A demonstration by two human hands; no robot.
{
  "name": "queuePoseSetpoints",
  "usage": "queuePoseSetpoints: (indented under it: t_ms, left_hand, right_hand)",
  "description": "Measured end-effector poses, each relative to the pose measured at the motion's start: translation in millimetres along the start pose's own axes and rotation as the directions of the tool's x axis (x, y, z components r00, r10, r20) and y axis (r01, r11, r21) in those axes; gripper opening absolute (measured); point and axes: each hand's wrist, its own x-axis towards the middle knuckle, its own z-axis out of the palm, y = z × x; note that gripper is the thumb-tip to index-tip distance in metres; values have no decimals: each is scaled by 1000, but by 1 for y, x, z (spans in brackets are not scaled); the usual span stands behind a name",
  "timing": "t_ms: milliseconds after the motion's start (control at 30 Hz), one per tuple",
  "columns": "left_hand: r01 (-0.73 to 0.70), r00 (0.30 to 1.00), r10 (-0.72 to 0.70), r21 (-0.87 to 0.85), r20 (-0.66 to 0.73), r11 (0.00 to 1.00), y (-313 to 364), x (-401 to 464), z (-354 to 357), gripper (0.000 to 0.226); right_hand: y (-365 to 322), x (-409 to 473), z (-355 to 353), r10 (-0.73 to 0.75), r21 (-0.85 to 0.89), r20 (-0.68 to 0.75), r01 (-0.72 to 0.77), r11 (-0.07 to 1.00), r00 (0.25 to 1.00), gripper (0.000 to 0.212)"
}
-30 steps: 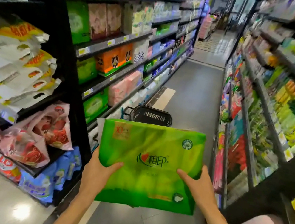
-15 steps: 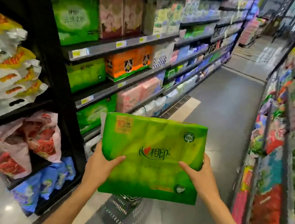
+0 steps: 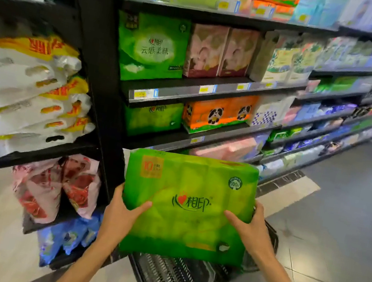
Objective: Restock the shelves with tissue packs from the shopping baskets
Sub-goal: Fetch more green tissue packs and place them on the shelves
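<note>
Holding a soft green plastic-wrapped tissue pack (image 3: 187, 205), my left hand (image 3: 121, 214) and right hand (image 3: 251, 229) gripping its sides; I've turned toward matching packs (image 3: 151, 118) shelved above-left (black mesh basket (image 3: 170, 279) below), so placing is near.

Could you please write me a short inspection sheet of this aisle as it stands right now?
Surface: grey tiled floor, bare where visible.
Job's things: green tissue pack held upright above a black shopping basket; similar green packs sit on the third shelf down.
Clutter: orange panda boxes and pink packs on nearby shelves; white and yellow bags stacked on the end rack.
Hands: left hand and right hand grip the pack's two sides.
Cables: nothing seen.
Surroundings: stocked shelves run down the aisle; the far end is blurred.
</note>
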Motion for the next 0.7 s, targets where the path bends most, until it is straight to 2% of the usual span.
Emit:
queuePoseSetpoints:
  t_ms: [100,267,400,533,633,700]
  left_hand:
    - [25,998,-26,-6,-49,1000,1,35,7,96]
    - [17,992,-22,-37,-127,999,8,83,13,107]
    - [-13,981,7,-30,-196,999,16,118,15,109]
    - [9,968,-12,-12,-250,1000,27,153,21,97]
    - [34,952,-36,-14,-305,999,34,177,33,95]
    - [47,937,-59,-43,-343,998,37,192,44,95]
  right_hand:
    - [-6,53,11,-10,-10,61,11,1000,998,92]
    - [-27,121,27,-32,-12,112,33,999,993,89]
    - [-37,181,40,-57,-17,193,61,998,979,95]
    - [-47,247,58,-131,-20,308,144,989,942,98]
    - [-55,297,69,-188,-22,386,213,977,903,85]
    - [-55,330,74,-231,2,410,252,968,882,85]
